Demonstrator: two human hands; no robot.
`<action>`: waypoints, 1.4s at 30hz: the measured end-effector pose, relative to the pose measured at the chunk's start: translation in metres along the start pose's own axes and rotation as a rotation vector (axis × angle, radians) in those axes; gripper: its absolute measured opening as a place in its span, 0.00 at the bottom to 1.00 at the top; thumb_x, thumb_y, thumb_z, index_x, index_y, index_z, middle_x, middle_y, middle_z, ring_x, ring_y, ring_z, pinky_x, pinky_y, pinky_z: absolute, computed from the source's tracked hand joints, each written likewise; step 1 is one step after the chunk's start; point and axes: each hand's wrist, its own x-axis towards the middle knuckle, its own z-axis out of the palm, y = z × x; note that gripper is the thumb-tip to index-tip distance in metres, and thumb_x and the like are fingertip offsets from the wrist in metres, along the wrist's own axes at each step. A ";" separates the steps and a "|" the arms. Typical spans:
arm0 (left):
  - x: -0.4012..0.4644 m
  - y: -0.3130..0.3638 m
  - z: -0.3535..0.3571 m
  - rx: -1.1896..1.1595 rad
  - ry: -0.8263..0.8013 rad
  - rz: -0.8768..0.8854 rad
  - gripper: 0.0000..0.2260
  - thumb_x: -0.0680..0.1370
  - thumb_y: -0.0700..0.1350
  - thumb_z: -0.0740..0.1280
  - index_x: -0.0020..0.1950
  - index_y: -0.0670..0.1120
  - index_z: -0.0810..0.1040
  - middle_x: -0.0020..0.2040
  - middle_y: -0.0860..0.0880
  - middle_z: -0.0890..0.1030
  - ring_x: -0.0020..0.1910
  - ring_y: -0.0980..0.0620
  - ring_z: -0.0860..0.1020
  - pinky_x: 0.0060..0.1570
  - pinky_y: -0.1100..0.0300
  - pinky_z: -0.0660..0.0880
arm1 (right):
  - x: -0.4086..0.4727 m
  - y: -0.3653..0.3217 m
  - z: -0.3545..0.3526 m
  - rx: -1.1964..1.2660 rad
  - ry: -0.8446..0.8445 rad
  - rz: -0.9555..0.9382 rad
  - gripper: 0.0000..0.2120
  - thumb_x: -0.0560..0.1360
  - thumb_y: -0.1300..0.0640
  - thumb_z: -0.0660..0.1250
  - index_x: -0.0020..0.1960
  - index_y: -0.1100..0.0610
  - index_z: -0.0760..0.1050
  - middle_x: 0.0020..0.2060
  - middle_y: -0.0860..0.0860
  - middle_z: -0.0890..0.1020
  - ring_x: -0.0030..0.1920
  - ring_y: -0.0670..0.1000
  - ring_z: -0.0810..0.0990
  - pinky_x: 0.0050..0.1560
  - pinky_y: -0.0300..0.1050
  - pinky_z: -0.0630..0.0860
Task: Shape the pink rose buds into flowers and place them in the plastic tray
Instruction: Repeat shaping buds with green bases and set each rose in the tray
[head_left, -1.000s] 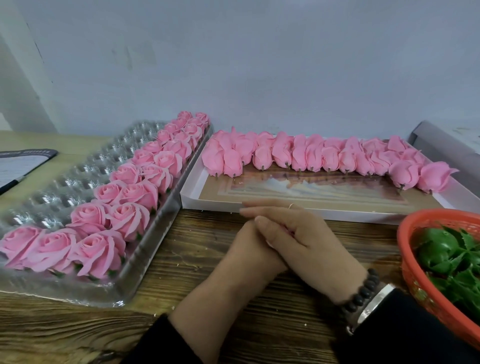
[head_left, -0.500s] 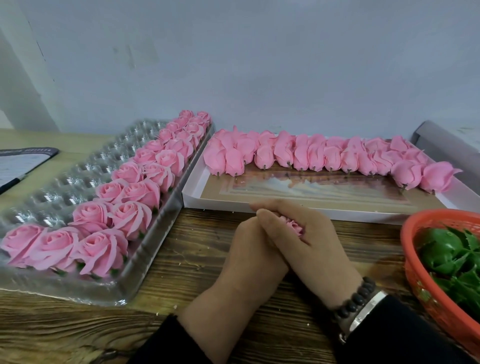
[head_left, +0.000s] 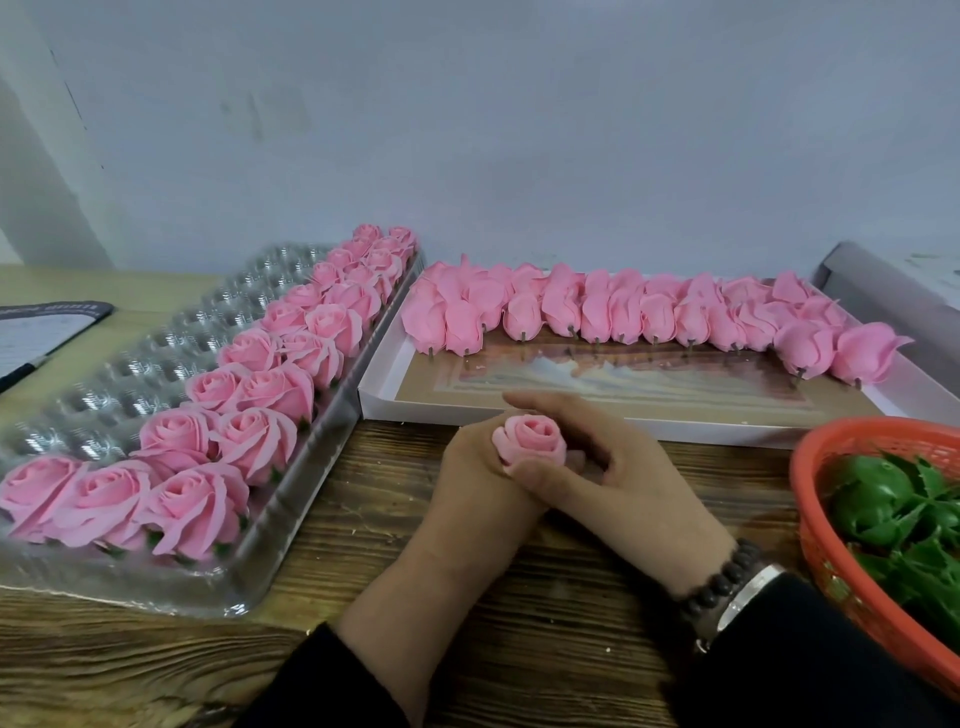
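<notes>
Both hands are bunched together at the centre of the frame over the wood-grain counter. The left hand is wrapped round the base of a half-open pink foam rose bud, and the right hand is curled in against it, thumb pressed across the front just below the petals. The bud pokes up between them, centre still tightly rolled, outer petals barely flared.

The clear plastic cavity tray sits on the left with two rows of finished pink roses along its right edge, and plenty of cups look unfilled. The unshaped pink buds line the back of the flat white cardboard box at upper right. An orange plastic basket of green leaf pieces sits at the right edge.

Risk, I reckon: those petals look thin and soft, so squeezing too hard at the base could crease or tear one, and peeling unevenly would leave it lopsided next to the others. Dropping it in carelessly could squash its neighbours too.
</notes>
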 end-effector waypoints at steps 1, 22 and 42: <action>0.001 -0.002 -0.002 -0.030 0.035 -0.019 0.03 0.72 0.32 0.68 0.44 0.35 0.80 0.40 0.39 0.83 0.38 0.50 0.80 0.38 0.63 0.78 | 0.000 0.002 -0.001 0.009 0.034 0.001 0.21 0.63 0.46 0.74 0.55 0.43 0.76 0.49 0.44 0.83 0.51 0.42 0.80 0.53 0.32 0.74; 0.006 -0.010 -0.011 0.313 -0.009 0.018 0.14 0.69 0.35 0.72 0.40 0.55 0.77 0.35 0.60 0.79 0.38 0.71 0.77 0.39 0.77 0.70 | 0.002 -0.003 -0.003 -0.301 -0.011 -0.237 0.13 0.71 0.59 0.72 0.54 0.48 0.80 0.48 0.46 0.77 0.51 0.41 0.77 0.52 0.31 0.72; 0.007 -0.016 -0.012 0.367 0.006 -0.018 0.07 0.70 0.35 0.71 0.46 0.43 0.82 0.41 0.48 0.83 0.42 0.55 0.81 0.42 0.65 0.76 | 0.001 -0.002 0.000 -0.394 -0.029 -0.255 0.09 0.71 0.63 0.70 0.48 0.52 0.78 0.46 0.46 0.74 0.47 0.43 0.76 0.46 0.33 0.74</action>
